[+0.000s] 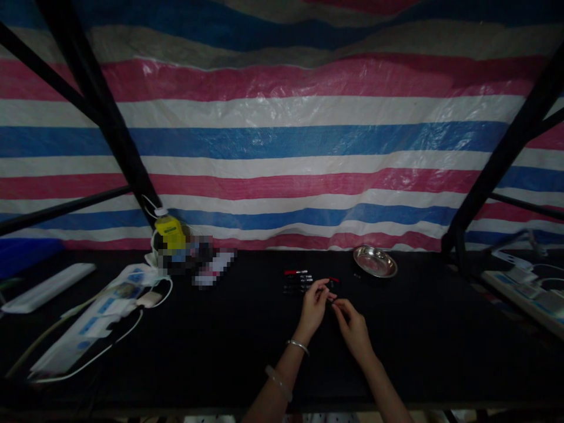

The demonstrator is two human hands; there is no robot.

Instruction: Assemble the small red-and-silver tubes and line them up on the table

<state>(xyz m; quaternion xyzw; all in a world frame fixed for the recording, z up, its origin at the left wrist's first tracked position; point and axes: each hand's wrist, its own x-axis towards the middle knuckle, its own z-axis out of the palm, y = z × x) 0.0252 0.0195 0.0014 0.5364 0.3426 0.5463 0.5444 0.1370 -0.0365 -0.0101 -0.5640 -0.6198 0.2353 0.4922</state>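
Observation:
My left hand (315, 302), with a silver bangle and a pale bracelet on its arm, is closed in a pinch over the black tabletop. Close beside it on the right, my right hand (351, 328) also pinches, its fingertips nearly meeting the left ones. Whatever lies between the fingers is too small and dark to name. Just beyond my left hand lie a red pen-like piece (295, 272) and several dark pen-like pieces (298, 286) in a row. A small red piece (333, 279) shows behind the fingertips.
A round metal dish (375, 262) stands at the back right, a tiny piece (357, 275) to its left. Back left are a yellow bottle (170, 230) and blurred items. Power strips and cables (94, 317) lie at left, more at far right. Black frame bars rise on both sides.

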